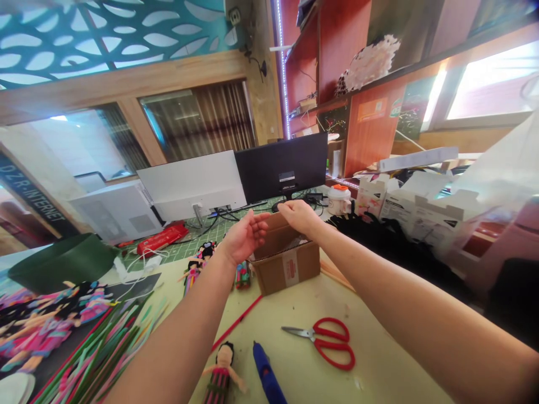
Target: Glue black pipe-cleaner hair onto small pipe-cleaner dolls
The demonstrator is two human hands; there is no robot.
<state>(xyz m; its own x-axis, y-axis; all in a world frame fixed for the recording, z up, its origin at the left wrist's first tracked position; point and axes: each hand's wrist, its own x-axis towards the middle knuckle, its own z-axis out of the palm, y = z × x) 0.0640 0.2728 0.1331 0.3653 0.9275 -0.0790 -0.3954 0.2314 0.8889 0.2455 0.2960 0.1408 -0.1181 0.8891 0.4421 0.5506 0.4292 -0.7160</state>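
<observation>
An open cardboard box (pixel 288 269) with a pale label stands on the light table (pixel 379 348). My left hand (pixel 247 235) is at the box's left rim, palm turned inward, fingers apart and slightly curled, holding nothing visible. Over the box's far side is my right hand (pixel 298 216), its fingers closed together; whatever they may hold is hidden. Red-handled scissors (pixel 322 338), a blue pen-like tool (pixel 267 373) and a small doll (pixel 221 373) lie nearer to me. A red strip (pixel 238 322) runs from the box toward the doll.
Several dolls (pixel 50 325) and coloured fuzzy stems (pixel 105 342) lie at the left. Two monitors (pixel 193 188) stand behind the box. A white mug (pixel 339 199), black fuzzy bundle (pixel 391 252) and white cartons (pixel 421 207) are at the right.
</observation>
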